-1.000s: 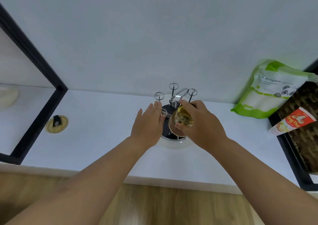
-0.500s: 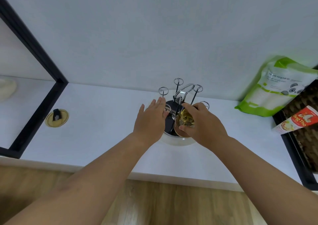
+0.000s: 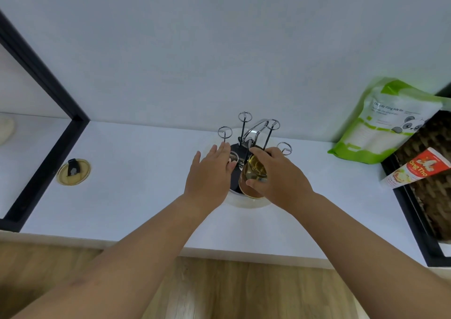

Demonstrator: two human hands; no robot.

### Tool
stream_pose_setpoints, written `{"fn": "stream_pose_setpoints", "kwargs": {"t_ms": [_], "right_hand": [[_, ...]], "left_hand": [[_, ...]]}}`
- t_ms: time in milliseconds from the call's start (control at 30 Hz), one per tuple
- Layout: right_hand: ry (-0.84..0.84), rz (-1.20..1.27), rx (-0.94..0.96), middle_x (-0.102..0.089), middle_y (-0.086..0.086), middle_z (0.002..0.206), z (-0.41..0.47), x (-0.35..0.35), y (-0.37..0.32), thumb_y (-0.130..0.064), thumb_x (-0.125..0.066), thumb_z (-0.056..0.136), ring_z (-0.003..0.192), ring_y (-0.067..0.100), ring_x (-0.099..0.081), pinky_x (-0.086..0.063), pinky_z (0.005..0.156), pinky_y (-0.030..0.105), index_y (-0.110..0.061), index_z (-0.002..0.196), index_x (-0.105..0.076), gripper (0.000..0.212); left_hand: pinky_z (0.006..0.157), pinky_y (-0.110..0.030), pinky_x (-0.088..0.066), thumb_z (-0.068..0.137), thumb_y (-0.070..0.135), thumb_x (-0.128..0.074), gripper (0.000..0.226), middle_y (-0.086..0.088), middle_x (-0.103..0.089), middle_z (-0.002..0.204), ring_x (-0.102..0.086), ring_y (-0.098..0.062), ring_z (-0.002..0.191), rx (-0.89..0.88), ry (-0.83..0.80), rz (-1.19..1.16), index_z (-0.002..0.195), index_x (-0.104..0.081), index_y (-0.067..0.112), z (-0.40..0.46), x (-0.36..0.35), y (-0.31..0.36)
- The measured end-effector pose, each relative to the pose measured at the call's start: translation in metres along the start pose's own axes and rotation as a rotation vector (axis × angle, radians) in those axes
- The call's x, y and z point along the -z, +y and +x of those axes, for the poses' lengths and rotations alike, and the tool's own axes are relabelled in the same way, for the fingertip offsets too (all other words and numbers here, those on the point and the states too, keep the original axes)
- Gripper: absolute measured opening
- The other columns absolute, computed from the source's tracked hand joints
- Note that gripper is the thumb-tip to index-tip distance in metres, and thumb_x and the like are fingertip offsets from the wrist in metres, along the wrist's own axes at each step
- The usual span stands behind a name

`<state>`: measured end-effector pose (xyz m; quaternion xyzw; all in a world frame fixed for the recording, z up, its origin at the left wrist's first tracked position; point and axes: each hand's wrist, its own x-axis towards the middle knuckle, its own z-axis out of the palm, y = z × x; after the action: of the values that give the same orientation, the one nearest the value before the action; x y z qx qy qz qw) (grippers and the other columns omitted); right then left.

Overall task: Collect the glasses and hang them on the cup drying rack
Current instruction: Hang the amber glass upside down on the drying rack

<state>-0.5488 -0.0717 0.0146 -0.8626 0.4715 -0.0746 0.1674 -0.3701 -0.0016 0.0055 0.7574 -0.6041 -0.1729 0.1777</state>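
Observation:
A metal cup drying rack [image 3: 246, 128] with ring-tipped prongs and a chrome handle stands on a round white base on the white counter. My right hand [image 3: 280, 179] grips an amber-tinted glass [image 3: 253, 174], turned mouth-down over the rack's front right side. My left hand [image 3: 210, 174] lies flat with straight fingers against the rack's left side, its fingertips at a prong. The hands hide the lower part of the rack.
A green and white pouch [image 3: 388, 121] leans on the wall at the right, beside a wicker basket [image 3: 429, 172] with a red and white tube [image 3: 415, 172]. A yellow lid [image 3: 73, 172] lies at the left by a black frame [image 3: 46, 123]. Wooden floor lies below the counter edge.
The view has shifted a little, so the rack sits higher in the frame and more prongs show. The glass in my right hand has come lower over the rack. My left hand stays at the rack's side.

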Motion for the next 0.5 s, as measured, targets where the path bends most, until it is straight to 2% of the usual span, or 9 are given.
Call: {"fn": "stream_pose_setpoints", "kwargs": {"t_ms": [167, 267, 367, 433, 500], "right_hand": [[-0.027, 0.045, -0.027, -0.042, 0.000, 0.153, 0.000, 0.005, 0.006, -0.049, -0.079, 0.085, 0.136, 0.026, -0.047, -0.053, 0.099, 0.043, -0.037, 0.160, -0.033, 0.089], [-0.030, 0.033, -0.044, -0.033, 0.003, 0.164, 0.000, 0.008, 0.010, -0.048, -0.079, 0.086, 0.144, 0.030, -0.040, -0.049, 0.105, 0.047, -0.037, 0.160, -0.033, 0.088], [-0.014, 0.034, -0.057, -0.031, 0.003, 0.165, -0.001, 0.011, 0.017, -0.044, -0.079, 0.087, 0.147, 0.030, -0.035, -0.047, 0.107, 0.049, -0.036, 0.160, -0.035, 0.086], [-0.001, 0.031, -0.062, -0.032, 0.003, 0.164, -0.001, 0.013, 0.021, -0.042, -0.079, 0.087, 0.147, 0.029, -0.033, -0.046, 0.107, 0.049, -0.036, 0.160, -0.035, 0.085], [0.006, 0.025, -0.058, -0.032, 0.002, 0.164, -0.001, 0.014, 0.024, -0.041, -0.079, 0.088, 0.148, 0.028, -0.031, -0.045, 0.107, 0.048, -0.036, 0.160, -0.036, 0.084]], "left_hand": [[0.128, -0.042, -0.009, 0.113, 0.032, -0.028, 0.054, -0.001, -0.031, 0.170, -0.018, -0.016, 0.159, -0.020, 0.018, -0.014, 0.164, -0.023, 0.016, -0.012, -0.006, 0.007], [0.128, -0.040, -0.011, 0.113, 0.031, -0.027, 0.054, 0.003, -0.025, 0.172, -0.016, -0.013, 0.159, -0.053, 0.010, -0.036, 0.165, -0.021, 0.018, -0.021, -0.011, 0.012], [0.128, -0.039, -0.015, 0.112, 0.029, -0.031, 0.055, 0.003, -0.023, 0.172, -0.016, -0.012, 0.159, -0.087, 0.014, -0.074, 0.165, -0.019, 0.019, -0.027, -0.015, 0.013], [0.125, -0.037, -0.020, 0.112, 0.028, -0.035, 0.056, 0.003, -0.026, 0.171, -0.023, -0.014, 0.157, -0.091, 0.027, -0.111, 0.165, -0.021, 0.018, -0.030, -0.017, 0.012], [0.117, -0.032, -0.031, 0.111, 0.029, -0.040, 0.055, 0.001, -0.034, 0.168, -0.038, -0.018, 0.150, -0.072, 0.034, -0.167, 0.164, -0.027, 0.020, -0.033, -0.016, 0.009]]}}
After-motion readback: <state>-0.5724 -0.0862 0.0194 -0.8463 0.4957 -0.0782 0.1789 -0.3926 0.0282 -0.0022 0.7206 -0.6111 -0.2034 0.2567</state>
